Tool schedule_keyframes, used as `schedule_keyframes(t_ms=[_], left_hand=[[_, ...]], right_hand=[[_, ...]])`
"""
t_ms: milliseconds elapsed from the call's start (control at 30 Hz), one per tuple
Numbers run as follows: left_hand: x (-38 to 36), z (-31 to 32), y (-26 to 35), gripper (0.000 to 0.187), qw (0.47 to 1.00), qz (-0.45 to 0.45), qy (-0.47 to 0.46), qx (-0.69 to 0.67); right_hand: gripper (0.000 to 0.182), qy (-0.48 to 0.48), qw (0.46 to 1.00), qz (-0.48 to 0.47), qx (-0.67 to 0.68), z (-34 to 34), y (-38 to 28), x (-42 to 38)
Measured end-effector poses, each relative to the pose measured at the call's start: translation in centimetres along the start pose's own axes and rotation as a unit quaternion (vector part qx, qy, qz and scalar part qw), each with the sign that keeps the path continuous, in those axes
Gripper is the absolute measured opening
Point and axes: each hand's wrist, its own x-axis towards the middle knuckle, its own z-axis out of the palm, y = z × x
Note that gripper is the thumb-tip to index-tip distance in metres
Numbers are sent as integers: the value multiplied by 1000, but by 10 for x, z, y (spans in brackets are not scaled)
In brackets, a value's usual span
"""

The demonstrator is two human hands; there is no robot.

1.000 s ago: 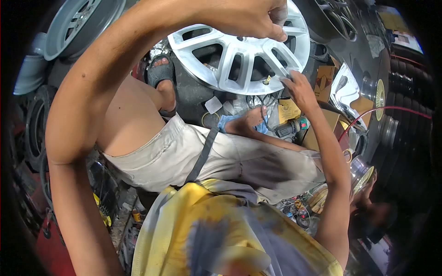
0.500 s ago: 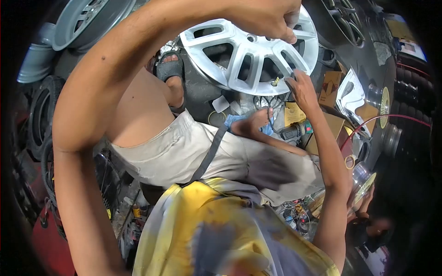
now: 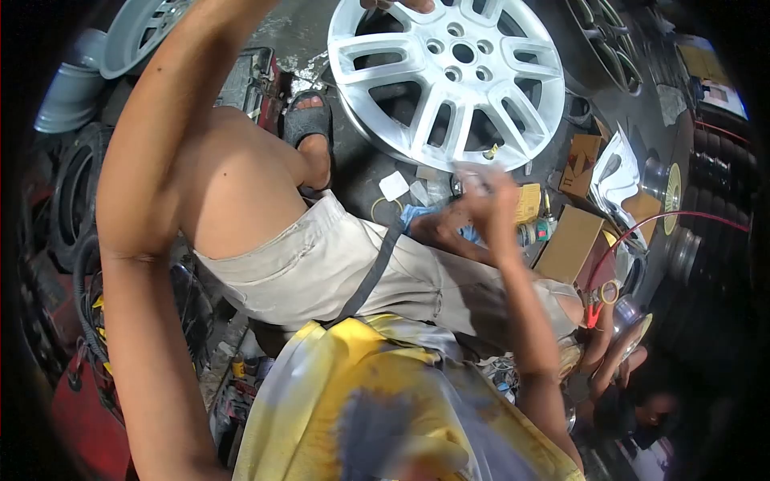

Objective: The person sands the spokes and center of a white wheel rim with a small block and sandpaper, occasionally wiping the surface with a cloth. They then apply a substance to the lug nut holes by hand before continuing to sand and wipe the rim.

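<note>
A silver alloy wheel [image 3: 525, 96] fills the top middle, its spoked face towards me. My left hand [image 3: 405, 5] is at the top edge of the view, fingertips over the wheel's upper left spokes; the rest of that hand is cut off. A small brass-coloured piece [image 3: 492, 151] sits in the wheel's lower rim. Just below that rim, my right hand [image 3: 489, 196] is smeared by motion, over my bare foot and a blue cloth [image 3: 413, 215]. Its fingers are too blurred to show a grip.
Cardboard boxes [image 3: 569, 244] and a red hose [image 3: 682, 214] lie to the right, with red-handled scissors [image 3: 594, 313] nearby. More wheels [image 3: 64, 100] stand at upper left, beside a tire [image 3: 79, 192]. Another person's arm [image 3: 595, 345] shows at lower right.
My right hand has left the wheel's lower rim and come down towards me. My left hand has shifted left and up across the wheel. The wheel sits lower in view, showing its hub.
</note>
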Motion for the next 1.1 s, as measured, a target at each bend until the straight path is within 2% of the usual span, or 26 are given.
schedule_keyframes(t_ms=[100,167,200,267,400,467,533,633,700,833,900,933,967,1000,1100], left_hand=[[-5,3,0,43,1000,-5,6,-12],[-6,1,-1,42,1000,12,-12,-23],[-6,0,-1,42,999,31,-25,-31],[-5,1,-3,41,998,38,-22,-39],[-17,-1,-5,39,996,49,-21,-67],[-18,1,-14,39,997,38,-23,-66],[-15,5,-20,38,997,42,-36,-59],[-9,0,-18,39,997,35,-41,-46],[-4,8,-20,41,999,43,-5,-24],[-22,7,-19,40,998,36,20,-38],[-24,3,-23,40,998,32,-18,-57],[-23,4,-27,40,998,34,-2,-50],[-22,2,-30,40,998,34,-1,-48],[-21,1,-33,39,998,34,-3,-54],[-20,2,-40,38,998,28,9,-64]], right_hand=[[22,-8,988,120,93,53,-57,7],[20,44,996,76,0,94,-52,15],[20,44,996,78,0,99,-56,26],[18,-3,986,85,-145,100,-63,49],[13,-3,984,55,-172,101,-64,48],[11,-45,982,104,-150,87,-74,28],[12,-39,981,84,-170,91,-77,32],[14,-40,971,71,-225,119,-54,73],[14,-67,955,103,-271,132,-52,104],[14,-67,959,94,-260,100,-66,72],[16,-77,978,100,-163,68,-74,40],[16,-76,978,100,-164,57,-76,36],[17,-60,988,106,-100,48,-80,34],[18,-44,992,113,-36,44,-81,31],[18,12,995,68,-68,75,-65,48]])
